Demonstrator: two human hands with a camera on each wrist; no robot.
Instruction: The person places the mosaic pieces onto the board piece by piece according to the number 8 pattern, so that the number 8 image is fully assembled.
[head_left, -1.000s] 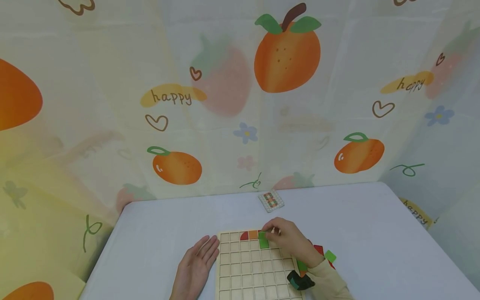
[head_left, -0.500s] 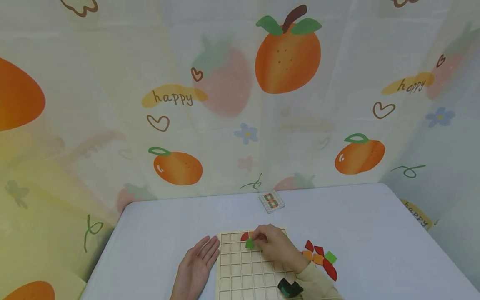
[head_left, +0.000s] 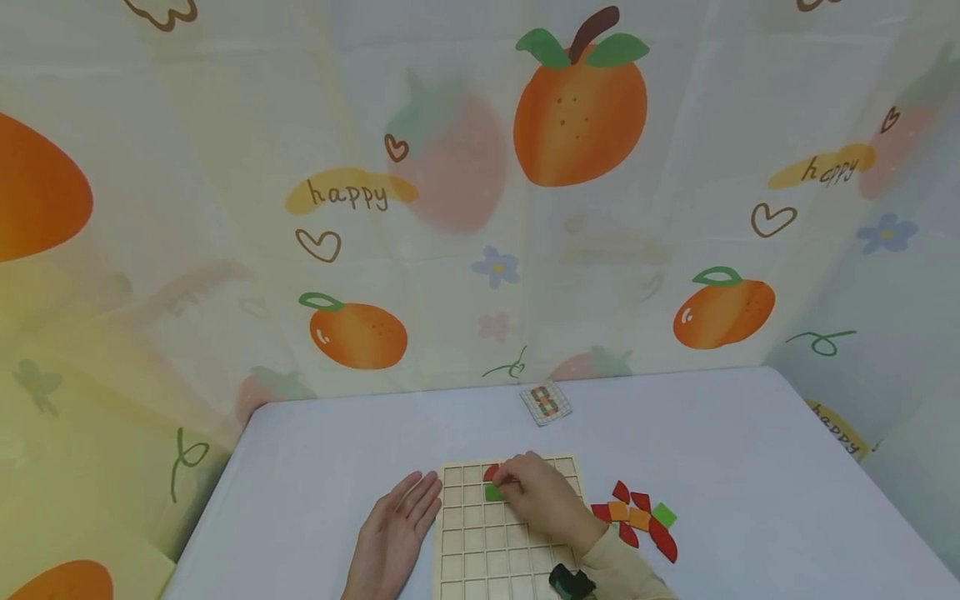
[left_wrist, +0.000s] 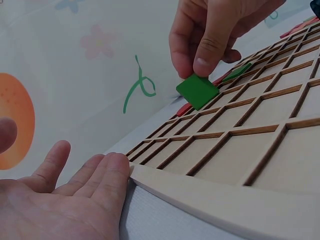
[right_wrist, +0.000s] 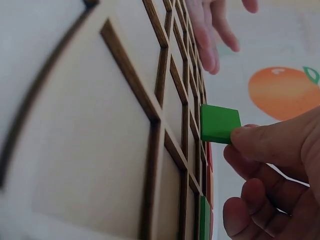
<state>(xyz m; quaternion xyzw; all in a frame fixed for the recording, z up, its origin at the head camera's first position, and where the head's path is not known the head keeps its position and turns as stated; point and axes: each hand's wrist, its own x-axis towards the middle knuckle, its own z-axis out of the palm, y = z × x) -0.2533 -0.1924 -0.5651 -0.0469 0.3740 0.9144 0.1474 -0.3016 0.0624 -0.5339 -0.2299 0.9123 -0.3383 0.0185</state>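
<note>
Grid board (head_left: pixel 474 542): seemingly early stage; most visible cells bare, a few pieces seated near the far edge.
Left hand (head_left: pixel 393 533): fingers straight, grasping nothing, beside the board.
Right hand (head_left: pixel 547 500): grip pinching the green tile (left_wrist: pixel 198 92).
Loose pieces (head_left: pixel 639 520): right of the board, not yet placed.
Green tile: below the fingertips, near the red piece (head_left: pixel 491 472); contact with the board unclear.

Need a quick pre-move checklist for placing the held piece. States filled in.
1. Green tile pinched by the right hand: ok.
2. Tile lying flat in a cell of the board: not ok, it is tilted up.
3. Tile's lower edge touching the board: cannot tell.
4. Left hand clear of the tile: ok, at the board's left edge.
5. Loose pieces off the board: ok, to its right.
6. Card pattern details legible: cannot tell, too small.
</note>
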